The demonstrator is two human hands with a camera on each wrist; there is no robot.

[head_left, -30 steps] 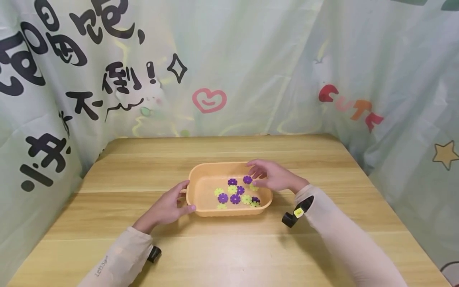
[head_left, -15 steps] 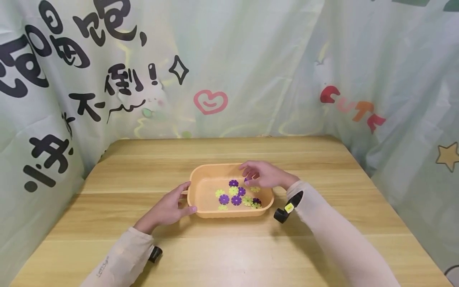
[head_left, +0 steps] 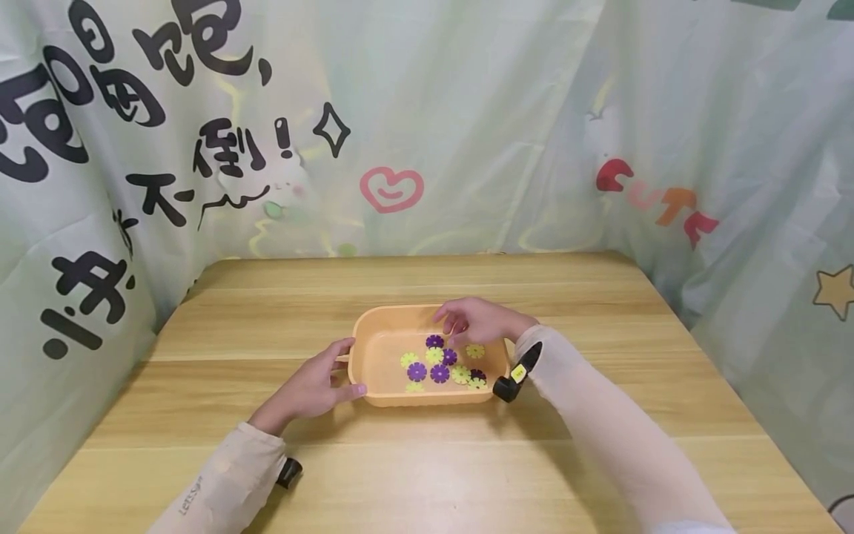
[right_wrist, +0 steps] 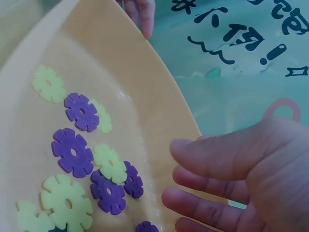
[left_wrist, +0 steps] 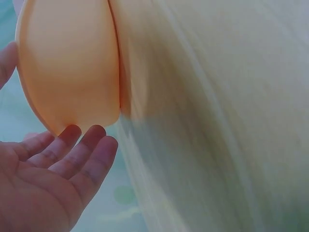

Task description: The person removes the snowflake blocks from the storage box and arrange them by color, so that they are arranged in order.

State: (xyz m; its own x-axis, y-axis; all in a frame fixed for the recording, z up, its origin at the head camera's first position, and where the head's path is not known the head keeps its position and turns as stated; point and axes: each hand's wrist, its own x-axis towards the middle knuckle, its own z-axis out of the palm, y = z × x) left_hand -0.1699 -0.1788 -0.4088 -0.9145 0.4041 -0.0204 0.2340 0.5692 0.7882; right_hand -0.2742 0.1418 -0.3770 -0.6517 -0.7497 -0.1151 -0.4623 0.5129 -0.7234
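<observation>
An orange plastic basin (head_left: 387,397) holds several flower-shaped plastic pieces, some purple (head_left: 416,371), some pale yellow (head_left: 475,351). At its left end is my left hand (head_left: 313,382): the thumb touches the rim at the near corner, and the fairly straight fingers (left_wrist: 96,154) rest against the outer wall. My right hand (head_left: 483,320) hovers over the basin's right half, near the far wall. In the right wrist view its fingers (right_wrist: 207,208) are loosely bent and apart, with nothing seen between them and the thumb. The right hand and wrist hide part of the basin's right side.
The basin stands on a wooden table (head_left: 280,297). A printed cloth curtain (head_left: 467,148) hangs behind the table and along both sides. A dark camera (head_left: 507,389) on the right wrist reaches over the basin's near right corner.
My right hand has moved left over the basin, uncovering a yellow piece on the right and covering a purple one. My left hand and the basin have stayed in place.
</observation>
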